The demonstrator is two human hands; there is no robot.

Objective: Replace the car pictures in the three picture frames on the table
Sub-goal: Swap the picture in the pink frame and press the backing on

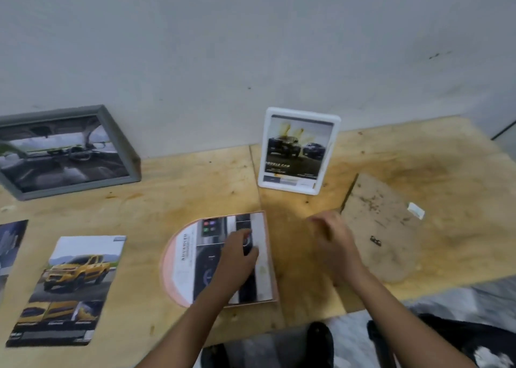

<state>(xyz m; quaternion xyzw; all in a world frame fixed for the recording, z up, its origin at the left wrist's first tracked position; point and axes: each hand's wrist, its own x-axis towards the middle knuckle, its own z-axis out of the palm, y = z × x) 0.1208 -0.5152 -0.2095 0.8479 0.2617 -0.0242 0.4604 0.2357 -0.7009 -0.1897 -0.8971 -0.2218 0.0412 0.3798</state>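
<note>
The plywood bench runs under both hands and out past them on each side. Far off beyond the left hand, a grey frame leans on the wall with a car-interior picture in it. Directly under that hand lies a pink arched frame, flat, back off, with a dashboard print sitting in it. Just to the outside of the right hand lies the brown backing board, arched to match.

Well out to the left of the left hand lies a loose yellow-pickup print, and further out another loose print is cut by the edge. Straight ahead of both hands, a white frame stands upright showing dark pickups.

The left hand has its fingers bent down onto the dashboard print, pressing rather than gripping as far as I can see. The right hand hovers over bare bench between frame and board, blurred; I cannot tell whether its fingers hold anything.

A small dark clip and a white scrap lie on the board.

My reading: only the pink frame is opened and not yet closed up. The grey and white ones look untouched and two loose prints wait, so most of the job remains.
</note>
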